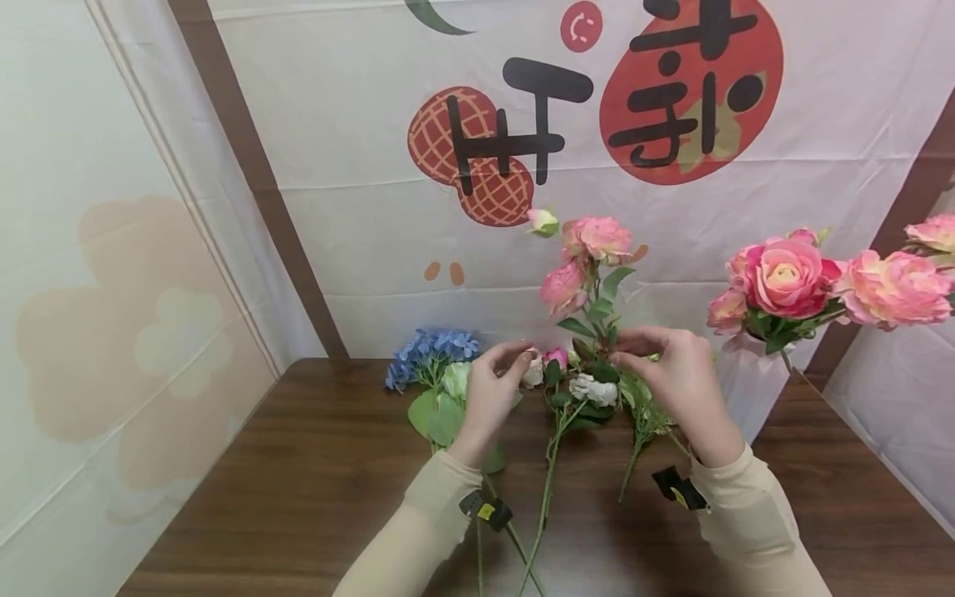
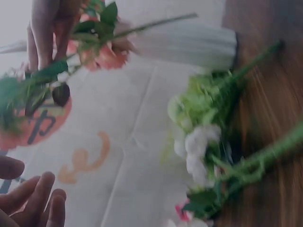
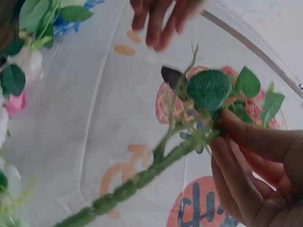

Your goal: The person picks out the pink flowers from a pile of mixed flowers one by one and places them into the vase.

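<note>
My right hand (image 1: 677, 381) pinches the green stem (image 3: 130, 187) of a pink artificial flower (image 1: 598, 239), just below its leaves. The spray stands upright above the table, with two pink blooms and a pale bud (image 1: 543, 222). In the right wrist view, thumb and fingertips close on the stem beside a broad green leaf (image 3: 209, 90). My left hand (image 1: 488, 398) hovers to the left of the spray, holding nothing. Its fingers are loosely bent and apart from the stem in the left wrist view.
A white vase (image 1: 753, 385) with pink roses (image 1: 791, 278) stands at the right. Blue flowers (image 1: 429, 356), white flowers (image 1: 594, 390) and greenery (image 1: 645, 406) lie along the back of the brown table (image 1: 298, 497). Long stems (image 1: 548, 489) cross toward its front edge. A printed cloth hangs behind.
</note>
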`<state>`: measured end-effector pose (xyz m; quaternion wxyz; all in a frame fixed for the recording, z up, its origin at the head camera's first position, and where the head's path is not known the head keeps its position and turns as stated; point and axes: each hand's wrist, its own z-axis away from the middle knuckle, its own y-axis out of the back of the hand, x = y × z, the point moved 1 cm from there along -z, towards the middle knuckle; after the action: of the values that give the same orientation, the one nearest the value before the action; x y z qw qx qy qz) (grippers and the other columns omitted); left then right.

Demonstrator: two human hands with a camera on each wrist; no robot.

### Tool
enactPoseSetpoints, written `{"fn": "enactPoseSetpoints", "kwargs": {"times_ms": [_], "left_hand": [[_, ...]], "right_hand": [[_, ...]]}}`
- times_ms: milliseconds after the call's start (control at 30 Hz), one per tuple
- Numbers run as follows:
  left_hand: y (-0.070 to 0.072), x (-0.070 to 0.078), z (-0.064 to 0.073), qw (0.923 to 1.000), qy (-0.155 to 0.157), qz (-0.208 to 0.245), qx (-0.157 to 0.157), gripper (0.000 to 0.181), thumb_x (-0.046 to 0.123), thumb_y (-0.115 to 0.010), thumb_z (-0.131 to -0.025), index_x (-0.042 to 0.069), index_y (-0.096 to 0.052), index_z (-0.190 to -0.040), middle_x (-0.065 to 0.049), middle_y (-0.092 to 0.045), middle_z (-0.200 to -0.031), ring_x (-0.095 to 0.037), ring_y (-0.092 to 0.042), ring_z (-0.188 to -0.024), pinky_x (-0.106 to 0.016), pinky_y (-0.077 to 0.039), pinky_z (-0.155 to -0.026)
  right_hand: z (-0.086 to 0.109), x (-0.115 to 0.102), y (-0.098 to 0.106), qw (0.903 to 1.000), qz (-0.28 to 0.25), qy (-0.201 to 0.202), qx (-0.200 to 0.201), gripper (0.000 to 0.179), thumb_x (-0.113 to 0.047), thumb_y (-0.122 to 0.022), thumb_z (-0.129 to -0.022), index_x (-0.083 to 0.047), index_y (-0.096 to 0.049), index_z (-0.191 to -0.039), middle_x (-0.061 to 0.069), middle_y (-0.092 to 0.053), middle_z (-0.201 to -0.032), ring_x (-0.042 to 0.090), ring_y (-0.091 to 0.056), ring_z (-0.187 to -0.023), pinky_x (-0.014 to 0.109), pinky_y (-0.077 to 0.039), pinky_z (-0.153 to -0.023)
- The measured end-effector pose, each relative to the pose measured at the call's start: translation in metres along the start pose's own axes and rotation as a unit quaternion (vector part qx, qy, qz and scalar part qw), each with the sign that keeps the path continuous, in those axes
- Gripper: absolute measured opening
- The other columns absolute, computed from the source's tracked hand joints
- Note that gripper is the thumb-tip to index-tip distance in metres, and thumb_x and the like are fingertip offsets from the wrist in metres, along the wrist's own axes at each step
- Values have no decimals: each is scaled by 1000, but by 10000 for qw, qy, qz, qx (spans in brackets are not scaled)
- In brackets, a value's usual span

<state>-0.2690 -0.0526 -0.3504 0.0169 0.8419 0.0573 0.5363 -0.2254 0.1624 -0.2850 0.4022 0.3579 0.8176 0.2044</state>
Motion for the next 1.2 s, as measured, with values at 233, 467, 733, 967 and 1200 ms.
{"fn": "enactPoseSetpoints", "kwargs": {"times_ms": [233, 467, 733, 967, 1200], "left_hand": [[24, -15, 0, 9986, 128, -496, 148, 22, 20, -64, -91, 9, -68, -109, -6, -69, -102, -18, -59, -93, -29, -49, -75], [47, -25, 2, 9957, 208, -860, 265, 22, 22, -63, -92, 11, -68, -110, -6, -68, -106, -19, -60, -98, -34, -51, -80], [72, -34, 3, 9898, 282, -1341, 402, 24, 24, -64, -91, 10, -67, -111, -5, -68, -108, -20, -62, -100, -39, -51, -86], [94, -45, 6, 9845, 351, -1659, 452, 26, 20, -62, -92, 7, -65, -114, -8, -67, -113, -23, -62, -104, -42, -50, -91], [117, -54, 12, 9752, 558, -2064, 579, 26, 24, -62, -92, 12, -65, -114, -6, -68, -112, -21, -63, -100, -39, -48, -87]], "right_hand": [[-12, 4, 6, 9902, 136, 704, 1200, 17, -6, -80, -74, -3, -75, -89, 11, -74, -80, 24, -71, -69, 20, -50, -60], [-23, 5, 10, 9773, 183, 1070, 1818, 16, -1, -78, -74, 0, -74, -89, 16, -73, -84, 28, -71, -71, 38, -56, -63], [-33, 2, 17, 9696, 372, 1098, 2155, 16, -2, -75, -78, -2, -75, -93, 15, -72, -86, 28, -70, -72, 38, -52, -64], [-42, -5, 18, 9663, 205, 1198, 2270, 13, -4, -73, -81, -1, -75, -93, 16, -72, -84, 29, -70, -75, 39, -55, -69], [-48, -8, 19, 9621, 104, 1219, 2436, 13, -2, -71, -82, -1, -75, -95, 15, -72, -87, 29, -70, -81, 37, -55, -73]]}}
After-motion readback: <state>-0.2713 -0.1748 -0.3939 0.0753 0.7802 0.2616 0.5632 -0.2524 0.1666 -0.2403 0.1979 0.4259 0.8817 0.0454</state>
